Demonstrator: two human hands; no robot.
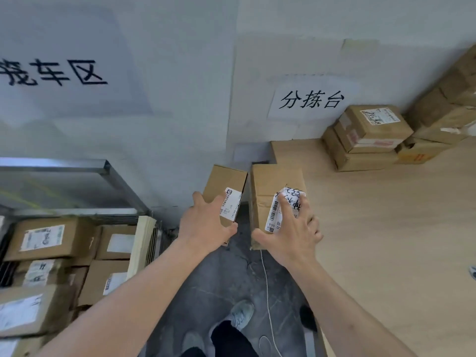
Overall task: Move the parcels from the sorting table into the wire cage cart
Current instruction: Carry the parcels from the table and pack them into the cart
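Note:
My left hand point(206, 225) grips a narrow cardboard parcel point(225, 180) with a white label, held in the air over the dark floor between cart and table. My right hand point(293, 233) grips a wider cardboard parcel point(268, 186) from above, fingers spread over its crumpled white label; it sits at the left edge of the wooden sorting table point(386, 228). The wire cage cart point(113, 173) stands at the left and holds several labelled parcels point(43, 239).
More cardboard parcels point(371, 130) are stacked at the table's far right against the white wall. Paper signs with black characters hang on the wall. A thin white cord point(268, 287) hangs by the table edge. My shoes point(242, 314) stand on the dark floor.

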